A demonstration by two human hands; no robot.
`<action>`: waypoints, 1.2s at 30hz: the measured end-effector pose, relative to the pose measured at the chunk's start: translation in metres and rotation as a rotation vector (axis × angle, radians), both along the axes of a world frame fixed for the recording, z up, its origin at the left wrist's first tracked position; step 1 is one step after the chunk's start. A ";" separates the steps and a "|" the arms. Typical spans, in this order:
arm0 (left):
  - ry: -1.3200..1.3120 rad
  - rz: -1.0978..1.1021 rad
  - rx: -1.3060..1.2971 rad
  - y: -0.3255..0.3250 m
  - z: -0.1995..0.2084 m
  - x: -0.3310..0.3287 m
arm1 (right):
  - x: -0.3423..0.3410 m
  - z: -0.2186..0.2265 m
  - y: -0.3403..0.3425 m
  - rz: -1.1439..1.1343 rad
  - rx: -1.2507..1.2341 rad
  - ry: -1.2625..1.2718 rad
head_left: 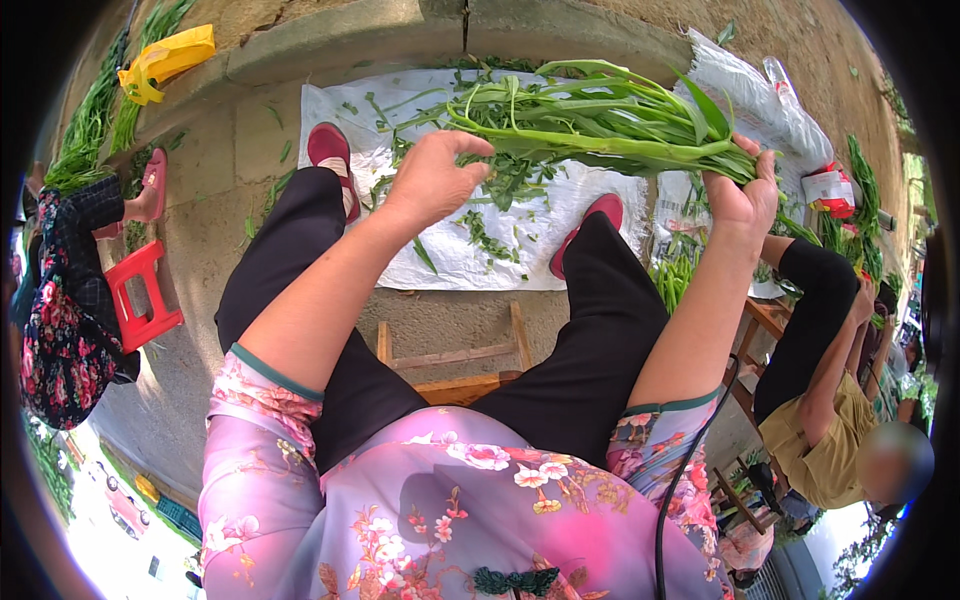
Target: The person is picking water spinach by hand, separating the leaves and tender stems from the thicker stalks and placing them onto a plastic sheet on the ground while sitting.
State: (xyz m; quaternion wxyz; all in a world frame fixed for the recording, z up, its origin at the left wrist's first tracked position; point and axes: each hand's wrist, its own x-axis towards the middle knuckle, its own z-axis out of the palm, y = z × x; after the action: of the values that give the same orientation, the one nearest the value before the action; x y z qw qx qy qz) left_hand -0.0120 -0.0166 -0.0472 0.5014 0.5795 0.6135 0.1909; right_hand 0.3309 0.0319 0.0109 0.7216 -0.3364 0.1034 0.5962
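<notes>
A thick bunch of long-stemmed leafy greens (pixel 610 125) is held out sideways above a white woven sheet (pixel 580 275). My right hand (pixel 742 190) grips it at the right end, fingers wrapped round the stems and leaves. At the bunch's left end is my left hand (pixel 435 175), with thumb and index finger apart and nothing visible between them; its other fingers are partly hidden. Loose leaf scraps (pixel 490 240) lie scattered across the sheet below.
My feet rest at the sheet's sides, and a wooden seat (pixel 455 388) is under me. More greens (pixel 675 275) lie to the right, near a seated person in a khaki top (pixel 825 450). Leftward are a red plastic stool (pixel 145 295), another person and a yellow bag (pixel 170 60). A concrete kerb (pixel 350 45) runs behind.
</notes>
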 end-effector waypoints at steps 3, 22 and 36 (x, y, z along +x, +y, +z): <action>-0.067 0.008 -0.027 -0.005 -0.007 0.013 | -0.008 0.002 0.001 0.007 0.022 0.034; -0.171 0.023 -0.096 -0.011 -0.009 0.025 | -0.004 0.001 -0.001 -0.010 0.029 0.060; -0.184 0.112 -0.068 -0.006 -0.002 0.010 | -0.002 0.002 0.000 -0.025 -0.010 -0.001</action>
State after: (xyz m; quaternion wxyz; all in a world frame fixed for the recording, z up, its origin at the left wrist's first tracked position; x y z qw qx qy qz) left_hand -0.0021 -0.0222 -0.0495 0.5636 0.5067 0.6026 0.2501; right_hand 0.3292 0.0322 0.0125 0.7273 -0.3390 0.1101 0.5865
